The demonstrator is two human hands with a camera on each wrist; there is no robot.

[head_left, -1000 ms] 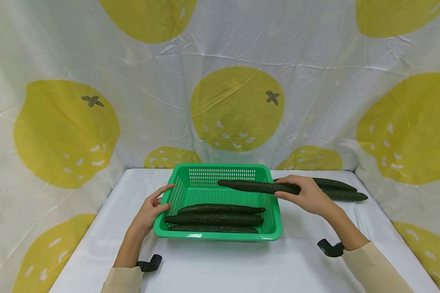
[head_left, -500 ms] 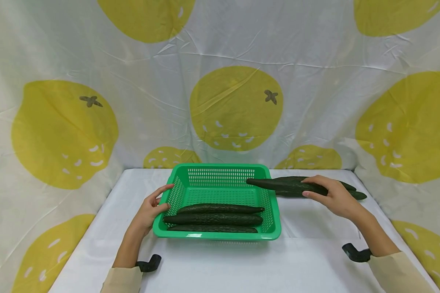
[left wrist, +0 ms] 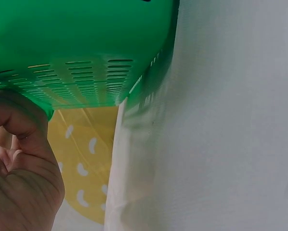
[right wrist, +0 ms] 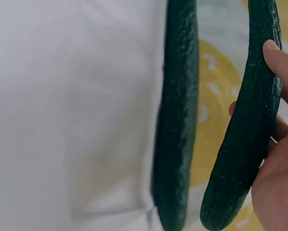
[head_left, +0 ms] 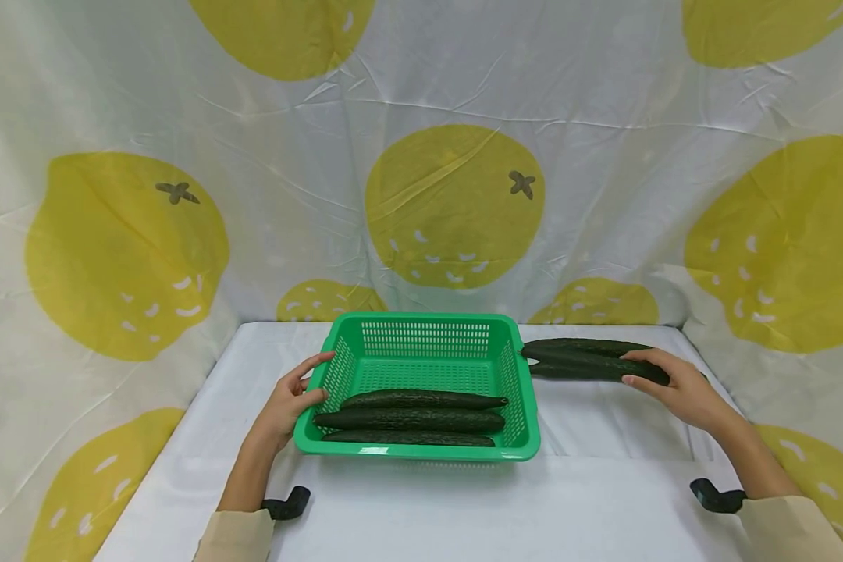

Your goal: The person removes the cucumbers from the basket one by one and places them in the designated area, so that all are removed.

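My right hand (head_left: 688,394) holds a long dark green cucumber (right wrist: 242,130) between thumb and fingers, near its right end. In the head view that cucumber lies over two others to the right of the basket; one of them, a cucumber (right wrist: 177,110), rests on the cloth in the right wrist view, apart from the held one. A green plastic basket (head_left: 417,451) with slotted walls stands mid-table. Inside, along its near side, three cucumbers (head_left: 410,420) lie side by side. My left hand (head_left: 277,414) grips the basket's left rim, thumb and fingers at the edge.
A white cloth (head_left: 421,515) covers the table. Behind and at both sides hangs a curtain (head_left: 597,195) printed with yellow lemons. A dark wrist-worn device (head_left: 288,503) sits at the left wrist, another dark device (head_left: 716,497) at the right.
My right hand has carried the cucumber rightward from above the basket and down to the cucumbers on the right. The left hand and basket have stayed in place.
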